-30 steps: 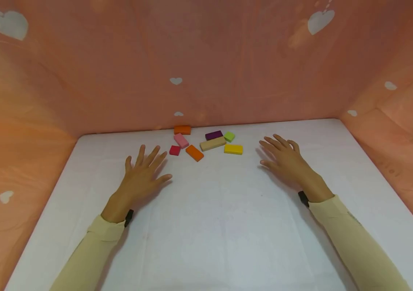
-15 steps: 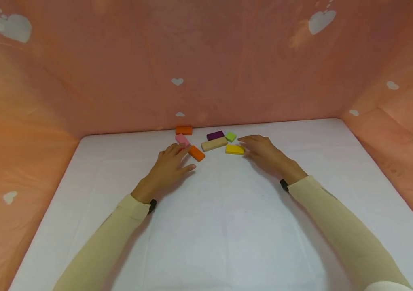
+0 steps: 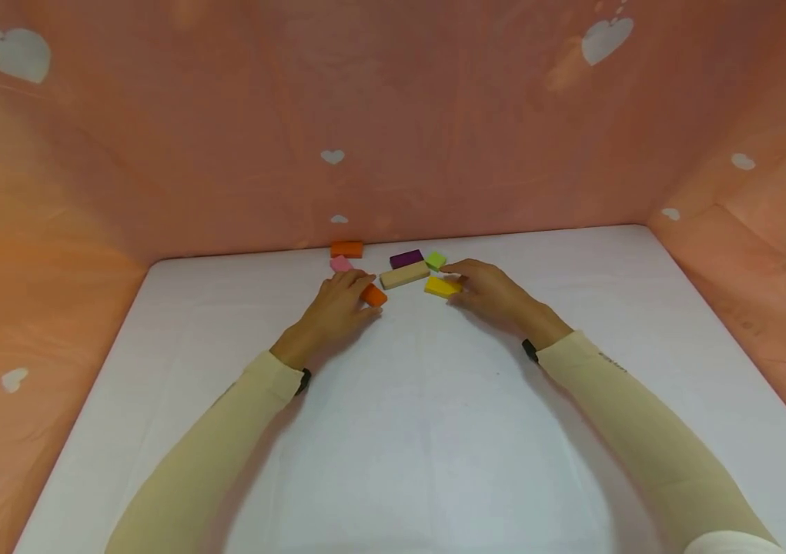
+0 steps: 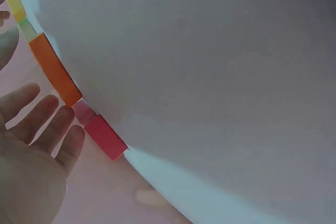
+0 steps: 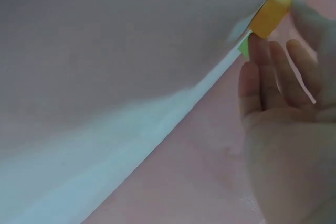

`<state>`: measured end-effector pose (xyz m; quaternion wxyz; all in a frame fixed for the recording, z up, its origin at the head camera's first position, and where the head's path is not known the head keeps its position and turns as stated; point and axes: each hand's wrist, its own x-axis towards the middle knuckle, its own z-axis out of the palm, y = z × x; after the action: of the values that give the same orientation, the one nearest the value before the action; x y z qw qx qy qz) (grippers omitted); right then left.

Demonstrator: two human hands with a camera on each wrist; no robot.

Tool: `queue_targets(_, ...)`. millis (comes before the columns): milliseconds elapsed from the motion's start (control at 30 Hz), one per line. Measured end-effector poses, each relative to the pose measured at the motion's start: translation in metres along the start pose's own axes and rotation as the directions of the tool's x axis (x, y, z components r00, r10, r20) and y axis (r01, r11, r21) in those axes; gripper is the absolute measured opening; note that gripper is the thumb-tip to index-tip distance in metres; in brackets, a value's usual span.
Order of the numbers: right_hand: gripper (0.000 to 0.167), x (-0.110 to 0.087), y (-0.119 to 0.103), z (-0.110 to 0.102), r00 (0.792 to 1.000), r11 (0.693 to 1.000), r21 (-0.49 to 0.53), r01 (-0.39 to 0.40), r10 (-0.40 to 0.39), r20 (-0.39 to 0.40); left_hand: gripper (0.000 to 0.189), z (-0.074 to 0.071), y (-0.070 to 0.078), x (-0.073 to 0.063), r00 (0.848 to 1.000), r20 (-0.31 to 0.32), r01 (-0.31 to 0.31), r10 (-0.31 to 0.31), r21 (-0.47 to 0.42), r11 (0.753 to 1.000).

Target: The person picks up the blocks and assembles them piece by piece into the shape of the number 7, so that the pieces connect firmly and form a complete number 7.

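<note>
My left hand (image 3: pixel 337 308) reaches over the near orange block (image 3: pixel 375 295), its thumb on the near side and its fingers on the far side. In the left wrist view those fingers look loosely extended, close to the orange block and the red block (image 4: pixel 106 138). From the head view the red block is hidden behind this hand. My right hand (image 3: pixel 493 292) is at the right end of the yellow block (image 3: pixel 440 287), thumb in front and fingers behind. The right wrist view has fingertips right at the yellow block (image 5: pixel 271 13), with the fingers nearly straight.
Between the hands lie a plain wooden block (image 3: pixel 404 275), a purple block (image 3: pixel 406 258) and a light green block (image 3: pixel 436 261). A pink block (image 3: pixel 340 264) and another orange block (image 3: pixel 346 249) lie near the white table's (image 3: pixel 420 431) back edge, before a pink cloth wall (image 3: pixel 393 115).
Both hands have moved inward to the blocks, the left one now over the near orange block. The right hand's fingers have come around the yellow block's end, and that block has turned slightly.
</note>
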<state>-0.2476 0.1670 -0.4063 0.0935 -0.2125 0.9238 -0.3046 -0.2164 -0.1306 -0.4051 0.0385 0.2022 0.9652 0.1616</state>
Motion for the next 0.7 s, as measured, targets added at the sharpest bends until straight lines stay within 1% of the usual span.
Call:
queue_targets(167, 0.053, 0.0005, -0.002, -0.0001, 0.998, 0.998, 0.028, 0.056, -0.056, 0.017, 0.056, 0.0017, -0.0013, 0.0034, 1.0, 0.007, -0.01, 0.01, 0.002, 1.0)
queue_targets(267, 0.049, 0.0005, -0.0028, -0.0002, 0.996, 0.995, 0.07, 0.069, -0.072, 0.047, 0.051, 0.0024, -0.0021, 0.004, 1.0, 0.005, -0.012, 0.013, -0.012, 1.0)
queue_targets(367, 0.047, -0.0006, -0.0046, -0.0008, 0.993, 0.99, 0.125, 0.057, -0.069, 0.097, 0.048, 0.0028, -0.0033, 0.0033, 1.0, -0.004, -0.026, 0.026, -0.027, 0.999)
queue_targets(467, 0.048, -0.002, -0.0063, -0.0021, 0.986, 0.982, 0.186, 0.032, -0.061, 0.153, 0.046, 0.0026, -0.0042, 0.0021, 0.999, -0.012, -0.048, 0.048, -0.044, 0.998)
queue_targets(600, 0.053, -0.002, -0.0069, -0.003, 0.976, 0.979, 0.206, 0.001, -0.045, 0.213, 0.044, 0.0015, -0.005, 0.0006, 0.997, -0.01, -0.077, 0.077, -0.069, 0.995)
queue_targets(700, 0.055, 0.0, -0.0058, -0.0024, 0.969, 0.985, 0.173, 0.001, -0.043, 0.243, 0.044, 0.0016, -0.0067, -0.0008, 0.996, -0.003, -0.093, 0.093, -0.086, 0.992)
